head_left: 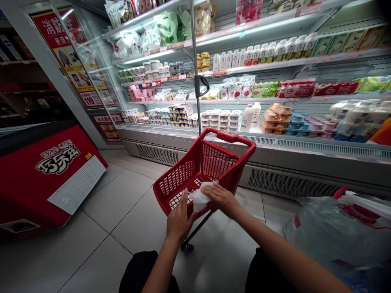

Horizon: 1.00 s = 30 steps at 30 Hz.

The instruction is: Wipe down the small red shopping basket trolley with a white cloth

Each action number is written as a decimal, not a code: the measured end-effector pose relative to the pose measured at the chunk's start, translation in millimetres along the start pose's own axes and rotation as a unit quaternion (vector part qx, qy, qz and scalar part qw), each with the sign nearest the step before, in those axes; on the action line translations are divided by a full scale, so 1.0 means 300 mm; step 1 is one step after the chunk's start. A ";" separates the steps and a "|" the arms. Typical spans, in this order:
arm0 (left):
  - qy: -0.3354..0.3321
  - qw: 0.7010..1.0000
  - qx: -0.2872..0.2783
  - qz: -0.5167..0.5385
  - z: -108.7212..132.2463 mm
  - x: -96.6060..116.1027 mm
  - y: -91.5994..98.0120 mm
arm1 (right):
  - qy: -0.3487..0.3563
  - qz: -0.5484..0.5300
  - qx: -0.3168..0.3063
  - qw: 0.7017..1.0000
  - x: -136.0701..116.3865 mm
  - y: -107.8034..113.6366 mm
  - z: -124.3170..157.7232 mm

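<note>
Head view looks down on two bare forearms reaching to a red shopping basket [210, 162] on a wheeled frame, standing on the tiled floor [122, 211] before a chilled display shelf [275, 140].

A wadded white cloth [200, 199] lies on the near rim of the basket, between the hands. The right hand [222, 197] lies palm down over it with the fingers stretched flat, so its grip is open and pressing rather than closed; how much of the cloth sits under the palm is hidden. The left hand [180, 217] shows only its back. Its fingers reach up to the basket's near wall just beside the cloth, and their tips are out of sight, so I cannot tell whether that grip is closed on the rim or merely resting against it.

Inside the basket, the mesh hides the floor of it. The frame below is mostly covered by the arms; one wheel [186, 246] shows.

At lower right a large clear water jug [330, 236] with a red cap is cut by the edge. At left a red chest freezer [36, 179] is cut off too.
</note>
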<state>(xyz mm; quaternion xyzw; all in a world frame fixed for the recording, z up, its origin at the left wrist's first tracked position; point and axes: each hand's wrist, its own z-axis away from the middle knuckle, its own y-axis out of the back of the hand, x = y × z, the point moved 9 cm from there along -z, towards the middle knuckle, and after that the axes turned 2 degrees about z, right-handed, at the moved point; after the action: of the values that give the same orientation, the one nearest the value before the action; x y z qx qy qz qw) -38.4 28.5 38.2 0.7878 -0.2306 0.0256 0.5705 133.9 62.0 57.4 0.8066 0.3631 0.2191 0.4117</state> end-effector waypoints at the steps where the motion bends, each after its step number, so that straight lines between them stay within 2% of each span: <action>1: 0.002 1.000 -0.001 -0.002 0.008 -0.012 0.010 | -0.017 0.011 0.001 1.000 0.056 0.011 -0.002; 5: 0.008 1.000 0.002 -0.019 0.022 -0.054 0.051 | -0.058 0.065 0.006 0.996 0.233 0.079 0.023; 8: 0.015 0.999 0.006 -0.034 0.024 -0.083 0.073 | -0.062 0.100 0.016 0.993 0.292 0.146 0.066; 11: 0.015 0.999 0.010 -0.051 0.026 -0.122 0.082 | -0.082 0.121 0.037 0.989 0.308 0.197 0.104; 14: 0.021 0.996 0.037 -0.082 0.019 -0.150 0.089 | -0.103 0.122 0.047 0.986 0.267 0.190 0.110; 16: 0.010 0.993 0.065 -0.103 0.003 -0.124 0.090 | -0.102 0.112 0.047 0.987 0.196 0.151 0.090; 18: -0.027 0.990 0.079 -0.112 -0.020 -0.050 0.075 | -0.081 0.093 0.044 0.991 0.095 0.099 0.056; 21: -0.097 0.988 0.066 -0.098 -0.052 0.089 0.030 | -0.044 0.057 0.037 0.997 -0.041 0.039 0.010; 24: -0.111 0.989 0.064 -0.075 -0.057 0.152 0.009 | -0.018 0.037 0.021 0.999 -0.080 0.041 0.008; 26: -0.121 0.989 0.054 -0.060 -0.045 0.159 0.002 | -0.016 0.050 0.013 0.999 -0.032 0.088 0.039; 30: -0.122 0.991 0.037 -0.042 -0.017 0.141 -0.002 | -0.103 0.122 0.041 0.986 0.196 0.267 0.141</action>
<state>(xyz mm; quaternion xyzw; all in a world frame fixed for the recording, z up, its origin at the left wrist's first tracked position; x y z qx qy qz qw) 0.8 19.2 52.2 0.8148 -0.2643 -0.0859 0.5088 231.7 53.6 102.7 0.8793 0.2260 0.1684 0.3840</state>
